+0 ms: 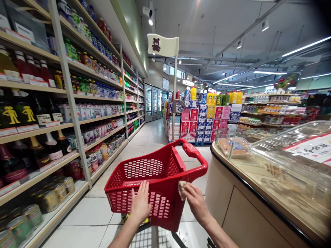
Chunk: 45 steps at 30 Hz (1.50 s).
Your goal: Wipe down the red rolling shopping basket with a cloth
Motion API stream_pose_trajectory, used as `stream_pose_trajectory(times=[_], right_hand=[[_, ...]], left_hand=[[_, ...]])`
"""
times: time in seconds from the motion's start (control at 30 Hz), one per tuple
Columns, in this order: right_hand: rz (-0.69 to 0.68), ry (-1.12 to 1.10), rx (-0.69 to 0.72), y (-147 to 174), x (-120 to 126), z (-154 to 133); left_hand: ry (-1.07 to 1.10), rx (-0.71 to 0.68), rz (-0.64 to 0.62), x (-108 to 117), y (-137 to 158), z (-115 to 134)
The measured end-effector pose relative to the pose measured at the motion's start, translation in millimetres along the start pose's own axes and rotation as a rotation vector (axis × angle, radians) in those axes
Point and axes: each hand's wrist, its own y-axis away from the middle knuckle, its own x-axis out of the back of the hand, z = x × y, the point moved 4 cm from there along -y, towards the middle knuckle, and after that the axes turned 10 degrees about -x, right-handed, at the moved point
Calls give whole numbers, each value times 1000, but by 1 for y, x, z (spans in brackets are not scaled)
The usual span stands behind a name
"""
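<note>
A red plastic shopping cart [165, 193] with a perforated basket stands sideways in front of me, its handle [199, 155] toward the right. My left hand [140, 203] lies on the near side wall of the basket, fingers stretched out and holding nothing. In my right hand [195, 199] is a crumpled, pale cloth [182, 190], pinched in the fingers and against the basket's end below the handle. Part of the cloth is hidden behind the fingers. Beneath the basket, a bit of the cart's dark frame [178, 239] shows.
Shelves [95, 120] of bottles and cans line the left side. A glass-topped counter [232, 193] with packaged food stands close on the right. Ahead, stacked drink boxes [204, 119] and a pole with a bear flag [162, 44] flank a tiled aisle [152, 132].
</note>
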Motion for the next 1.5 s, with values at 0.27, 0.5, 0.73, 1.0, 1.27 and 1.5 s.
stream_pose_trajectory(times=[0.27,0.5,0.73,1.0,1.27,1.5], right_hand=[[132,117,-102,-53,8,19],[49,203,-97,-51,-4,17],[-95,300,-67,-54,-18,6],[6,450,-196,-52,5,55],[-93,318,-57,-53,-19,25],[-88,338,-142,-53,-25,16]], left_hand=[[-12,25,-7,3,2,3],[-3,13,-15,4,3,4],[25,21,4,1,2,4],[68,5,-2,5,4,10],[69,-14,17,-8,2,0],[107,14,14,-7,4,6]])
